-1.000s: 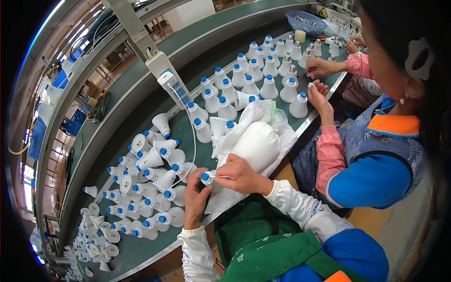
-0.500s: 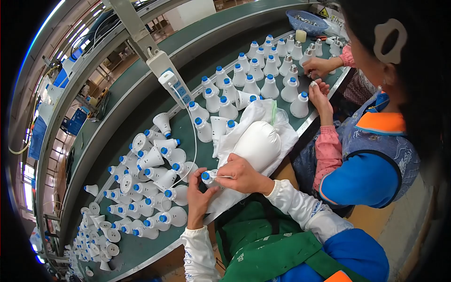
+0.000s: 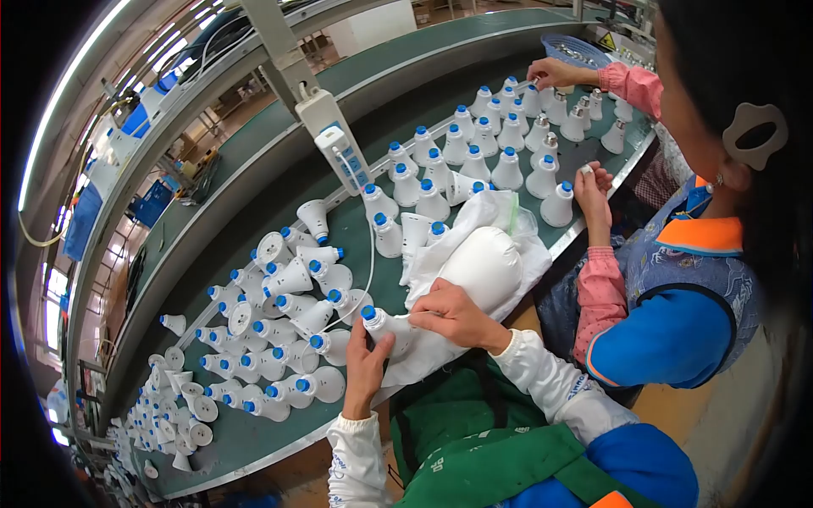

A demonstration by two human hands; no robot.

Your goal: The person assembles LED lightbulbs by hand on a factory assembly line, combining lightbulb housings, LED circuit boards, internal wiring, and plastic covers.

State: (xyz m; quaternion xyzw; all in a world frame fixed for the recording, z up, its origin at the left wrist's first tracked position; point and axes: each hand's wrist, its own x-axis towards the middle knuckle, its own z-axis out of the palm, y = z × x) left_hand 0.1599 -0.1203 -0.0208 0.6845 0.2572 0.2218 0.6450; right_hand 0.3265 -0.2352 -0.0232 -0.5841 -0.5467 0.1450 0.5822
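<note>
My left hand [image 3: 369, 368] is wrapped around a white bulb housing [image 3: 395, 332] with a blue cap, tilted at the table's near edge. My right hand [image 3: 457, 315] is closed in a pinch just right of this housing; what its fingertips hold is too small to make out. Beneath and beyond my right hand lies a white, rounded, full plastic bag [image 3: 483, 269]. To the left, many similar blue-capped bulb housings [image 3: 329, 384] lie on their sides on the green table.
Standing bulb housings [image 3: 506, 172] fill the table's far side. A white power strip [image 3: 326, 118] with a hanging cable rises from the rail. A co-worker's hand [image 3: 555, 74] reaches towards the blue basket [image 3: 576, 49]; their other hand [image 3: 595, 188] is at the table edge.
My right fingers have drawn back from the neck of the bulb housing, which shows more fully now. The co-worker's far hand has moved back and left. The view has shifted slightly.
</note>
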